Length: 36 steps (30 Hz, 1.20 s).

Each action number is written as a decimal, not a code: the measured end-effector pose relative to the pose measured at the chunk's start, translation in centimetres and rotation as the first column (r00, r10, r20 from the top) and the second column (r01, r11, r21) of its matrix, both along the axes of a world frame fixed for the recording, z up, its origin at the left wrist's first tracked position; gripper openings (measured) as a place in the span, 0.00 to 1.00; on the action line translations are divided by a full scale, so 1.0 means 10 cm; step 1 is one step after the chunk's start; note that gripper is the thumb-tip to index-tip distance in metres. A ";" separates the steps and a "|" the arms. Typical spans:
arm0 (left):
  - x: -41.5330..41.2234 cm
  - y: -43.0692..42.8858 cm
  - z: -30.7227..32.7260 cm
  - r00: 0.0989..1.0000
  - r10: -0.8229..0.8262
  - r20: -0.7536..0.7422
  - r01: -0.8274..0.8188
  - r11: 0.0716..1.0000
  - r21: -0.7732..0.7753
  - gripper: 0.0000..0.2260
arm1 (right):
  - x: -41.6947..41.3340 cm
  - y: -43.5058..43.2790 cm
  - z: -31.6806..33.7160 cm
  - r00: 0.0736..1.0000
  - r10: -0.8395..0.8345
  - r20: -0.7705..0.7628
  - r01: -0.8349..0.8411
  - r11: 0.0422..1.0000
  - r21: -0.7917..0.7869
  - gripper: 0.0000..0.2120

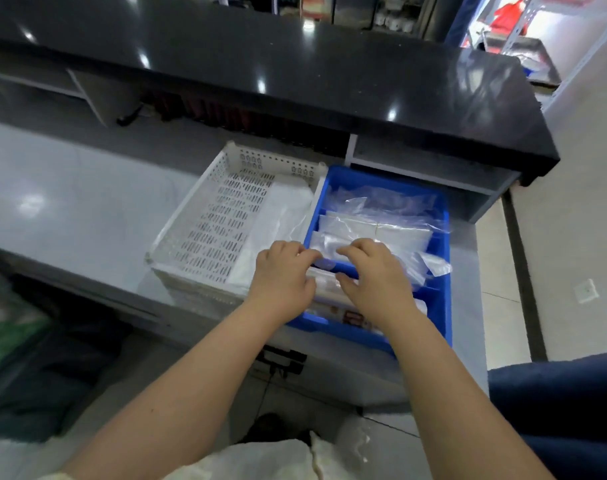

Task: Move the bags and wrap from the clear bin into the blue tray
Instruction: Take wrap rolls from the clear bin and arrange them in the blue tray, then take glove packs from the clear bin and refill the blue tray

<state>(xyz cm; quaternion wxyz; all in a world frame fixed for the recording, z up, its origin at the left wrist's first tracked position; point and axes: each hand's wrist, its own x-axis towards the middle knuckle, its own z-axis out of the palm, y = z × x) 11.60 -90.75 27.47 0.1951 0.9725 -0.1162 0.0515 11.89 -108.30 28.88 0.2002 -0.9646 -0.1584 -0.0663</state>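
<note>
from your head camera, much of what you hold is hidden: your left hand (283,277) and right hand (373,275) cover the near part of the blue tray (440,271), and only a short stretch of a pale roll-like wrap package (324,284) shows between them. your left fingers (295,249) curl over its left end and your right fingers (350,252) bend down on its right side, so both hands look closed on it, though the undersides of the fingers cannot be seen. a printed box or label (352,318) peeks out below your right wrist, too blurred to read.

the wrap package sits over the front compartment of the blue tray, just inside its left wall. behind it, clear plastic bags (375,230) lie in flat bundles in the middle compartment, glossy and crumpled, with a loose clear bag (381,202) at the back and one corner (433,265) spilling toward the right rim. where one bag ends and the next begins is hard to tell.

the perforated clear bin (205,233) touches the tray's left side on the grey counter (70,209). one whitish plastic bag (278,233) lies along the bin's right side. a black raised ledge (295,71) runs behind both. the whole view is soft with motion blur.
</note>
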 end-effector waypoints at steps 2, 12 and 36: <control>0.05 0.22 0.05 0.997 0.075 0.004 -0.075 0.997 0.011 0.19 | 0.15 0.23 0.06 0.998 0.060 0.012 -0.060 0.998 -0.019 0.18; -0.41 2.26 0.13 0.866 0.499 0.021 -0.499 0.865 0.045 0.19 | 0.33 2.36 0.13 0.880 0.474 0.039 -0.464 0.873 -0.151 0.20; -2.03 7.79 -0.91 0.275 0.936 -0.221 -0.940 0.310 0.143 0.25 | -0.07 8.53 -0.81 0.451 0.867 -0.212 -0.886 0.405 -0.227 0.27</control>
